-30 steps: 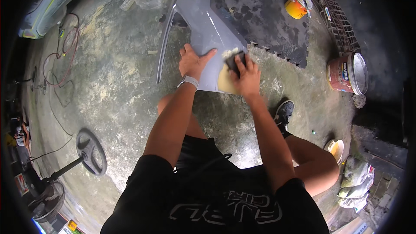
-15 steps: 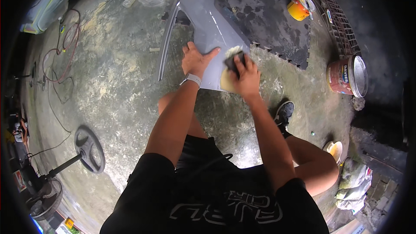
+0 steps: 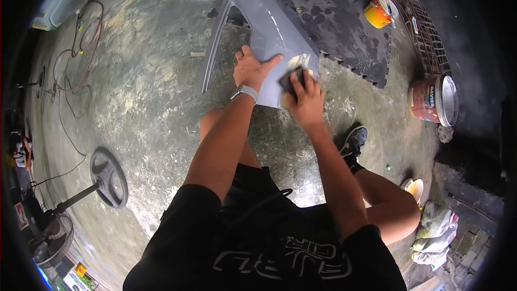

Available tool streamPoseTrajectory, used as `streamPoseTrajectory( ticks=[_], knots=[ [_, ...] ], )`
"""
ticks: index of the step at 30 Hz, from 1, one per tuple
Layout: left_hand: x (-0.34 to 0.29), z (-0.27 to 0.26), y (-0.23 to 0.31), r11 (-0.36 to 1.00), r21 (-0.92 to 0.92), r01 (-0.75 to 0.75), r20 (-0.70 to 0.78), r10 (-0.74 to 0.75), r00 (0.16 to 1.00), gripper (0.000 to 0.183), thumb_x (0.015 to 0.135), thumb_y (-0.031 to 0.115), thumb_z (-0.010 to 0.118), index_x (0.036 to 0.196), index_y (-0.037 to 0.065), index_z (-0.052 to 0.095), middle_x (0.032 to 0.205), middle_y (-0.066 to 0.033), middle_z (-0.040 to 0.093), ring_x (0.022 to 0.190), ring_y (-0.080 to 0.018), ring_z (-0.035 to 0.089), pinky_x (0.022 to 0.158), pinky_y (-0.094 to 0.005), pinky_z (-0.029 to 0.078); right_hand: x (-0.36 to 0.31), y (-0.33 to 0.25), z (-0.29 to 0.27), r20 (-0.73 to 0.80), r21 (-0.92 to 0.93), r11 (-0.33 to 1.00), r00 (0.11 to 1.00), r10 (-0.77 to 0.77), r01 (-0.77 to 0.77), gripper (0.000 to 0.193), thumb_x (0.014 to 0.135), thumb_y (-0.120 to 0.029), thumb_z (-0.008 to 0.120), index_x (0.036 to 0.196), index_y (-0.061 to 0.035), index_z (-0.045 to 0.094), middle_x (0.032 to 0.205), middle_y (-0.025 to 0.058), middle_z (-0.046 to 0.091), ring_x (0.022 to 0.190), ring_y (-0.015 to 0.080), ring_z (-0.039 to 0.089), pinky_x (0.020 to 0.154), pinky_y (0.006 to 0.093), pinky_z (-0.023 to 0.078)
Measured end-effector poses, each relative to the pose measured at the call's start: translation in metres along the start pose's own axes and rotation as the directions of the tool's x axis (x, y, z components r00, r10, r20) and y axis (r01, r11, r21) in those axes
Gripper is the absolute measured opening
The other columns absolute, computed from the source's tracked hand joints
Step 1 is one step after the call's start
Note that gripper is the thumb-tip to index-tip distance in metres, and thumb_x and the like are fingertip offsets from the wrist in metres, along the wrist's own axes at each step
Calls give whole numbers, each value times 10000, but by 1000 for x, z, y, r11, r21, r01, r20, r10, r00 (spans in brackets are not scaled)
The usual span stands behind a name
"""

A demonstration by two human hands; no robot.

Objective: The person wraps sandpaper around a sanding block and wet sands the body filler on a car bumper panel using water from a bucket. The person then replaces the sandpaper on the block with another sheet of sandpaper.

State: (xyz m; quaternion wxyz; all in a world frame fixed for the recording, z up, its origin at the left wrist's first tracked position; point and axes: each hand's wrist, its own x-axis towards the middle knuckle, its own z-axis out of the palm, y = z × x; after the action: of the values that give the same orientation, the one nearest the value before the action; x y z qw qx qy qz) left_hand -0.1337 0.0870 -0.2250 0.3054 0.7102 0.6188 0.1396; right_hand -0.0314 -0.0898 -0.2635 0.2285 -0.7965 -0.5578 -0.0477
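A grey car body panel [image 3: 261, 27] with a curved cut-out lies in front of me, its narrow near end closest. My left hand [image 3: 250, 70], with a light watch band at the wrist, grips the panel's left part, fingers bent at the cut-out edge and thumb stretched across the surface. My right hand [image 3: 308, 99] is closed on a dark sanding block [image 3: 291, 82] that sits tilted on the near right part of the panel. Pale yellowish filler [image 3: 298, 61] shows just beyond the block; the rest of that patch is mostly hidden under block and hand.
A dark foam mat [image 3: 344, 32] spreads beyond the panel's right side. An orange-yellow tin [image 3: 377, 13] stands on it, and a large red-brown paint bucket [image 3: 423, 99] at right. A steering wheel on a shaft [image 3: 109, 178] and hoses [image 3: 81, 59] are at left.
The sanding block has slid a little toward me and to the left over the panel, baring more filler at its far side. My left hand keeps its hold; the whole view has shifted slightly.
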Motion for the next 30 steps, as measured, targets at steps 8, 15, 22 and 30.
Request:
streamPoseTrajectory(
  ticks=[8, 15, 22, 30],
  knots=[
    [-2, -1, 2, 1000, -7, -16, -6, 16, 1000, 1071, 625, 801, 821, 1267, 11, 487, 1315, -267, 575, 1166, -477, 653, 965, -528, 565, 21, -4, -2, -21, 24, 999, 999, 28, -27, 655, 816, -329, 804, 1437, -234, 616, 1569, 145, 475, 1370, 371, 486, 1045, 544, 405],
    [4, 0, -8, 1000, 0, -15, -22, 15, 1000, 1068, 628, 793, 826, 1266, 5, 489, 1302, -275, 580, 1162, -478, 655, 964, -530, 561, -27, -30, -5, 33, 28, 1000, 999, 13, -14, 630, 825, -333, 801, 1423, -232, 630, 1574, 156, 473, 1354, 375, 493, 1045, 551, 404],
    [1, 3, 0, 999, -35, -30, -29, 29, 999, 1058, 629, 775, 837, 1267, 7, 489, 1287, -266, 593, 1166, -473, 654, 969, -530, 562, 25, -6, -1, -40, 29, 999, 998, 44, -43, 636, 815, -334, 801, 1419, -226, 632, 1560, 160, 486, 1346, 373, 498, 1045, 550, 404],
    [-1, -5, -5, 1000, -9, -5, -12, 5, 1000, 1069, 624, 782, 834, 1273, 6, 489, 1299, -268, 586, 1172, -479, 649, 967, -520, 564, -50, -30, -6, 50, 41, 999, 999, -10, 8, 694, 803, -320, 818, 1456, -233, 600, 1583, 184, 456, 1363, 396, 495, 1044, 559, 401]
  ],
)
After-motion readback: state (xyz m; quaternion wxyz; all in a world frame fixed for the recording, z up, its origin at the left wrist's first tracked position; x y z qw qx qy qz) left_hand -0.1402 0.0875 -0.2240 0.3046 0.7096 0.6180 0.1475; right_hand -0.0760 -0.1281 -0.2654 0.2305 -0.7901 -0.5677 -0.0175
